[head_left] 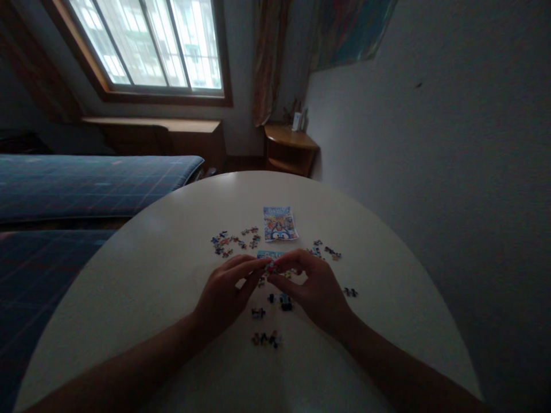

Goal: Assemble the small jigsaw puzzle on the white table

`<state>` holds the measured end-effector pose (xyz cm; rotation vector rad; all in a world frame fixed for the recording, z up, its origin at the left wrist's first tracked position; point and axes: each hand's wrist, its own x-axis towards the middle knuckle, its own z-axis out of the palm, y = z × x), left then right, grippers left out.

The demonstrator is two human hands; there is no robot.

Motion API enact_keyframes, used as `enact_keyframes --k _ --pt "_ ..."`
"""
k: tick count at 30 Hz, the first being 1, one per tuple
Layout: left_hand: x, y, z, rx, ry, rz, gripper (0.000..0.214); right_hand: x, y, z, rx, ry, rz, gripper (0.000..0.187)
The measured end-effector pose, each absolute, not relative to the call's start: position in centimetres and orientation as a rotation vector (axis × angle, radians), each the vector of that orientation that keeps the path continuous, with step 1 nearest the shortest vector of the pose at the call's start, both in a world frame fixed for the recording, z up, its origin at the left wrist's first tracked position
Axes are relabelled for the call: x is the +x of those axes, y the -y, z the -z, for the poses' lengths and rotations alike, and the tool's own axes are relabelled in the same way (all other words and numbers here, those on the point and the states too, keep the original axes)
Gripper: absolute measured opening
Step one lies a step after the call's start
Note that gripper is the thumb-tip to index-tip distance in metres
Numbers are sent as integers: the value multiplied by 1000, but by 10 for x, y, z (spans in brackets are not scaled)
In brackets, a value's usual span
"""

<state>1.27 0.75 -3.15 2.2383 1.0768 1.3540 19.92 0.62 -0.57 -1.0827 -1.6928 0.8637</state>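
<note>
My left hand and my right hand meet above the middle of the table. Between their fingertips is a small jigsaw puzzle piece, mostly covered by the fingers. Just beyond the hands lies a partly assembled blue strip of puzzle, its lower part hidden by my fingers. Below the hands are loose puzzle pieces and a short joined row. A printed picture sheet with a blue cartoon figure lies farther back.
More puzzle pieces are scattered left of the sheet, and others lie to the right. The round white table stands beside a wall. A bed with a blue checked cover is at the left, and a corner shelf stands behind.
</note>
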Motion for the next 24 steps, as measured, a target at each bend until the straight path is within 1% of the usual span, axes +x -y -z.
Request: enact_keyframes --k 8,12,16,24 --pt "11 -9 36 2287 -1067 -1283 23 205 -8 5 -1167 1744 -926 11" --pt "10 -10 41 2317 -1071 -1253 23 208 -8 5 -1173 1777 -966 13" --pt "10 -11 43 2322 -1084 -1233 23 209 -9 4 -1198 1822 -938 15" --pt "10 -10 41 2274 -1100 -1218 18 211 -10 6 -1220 1882 -898 12"
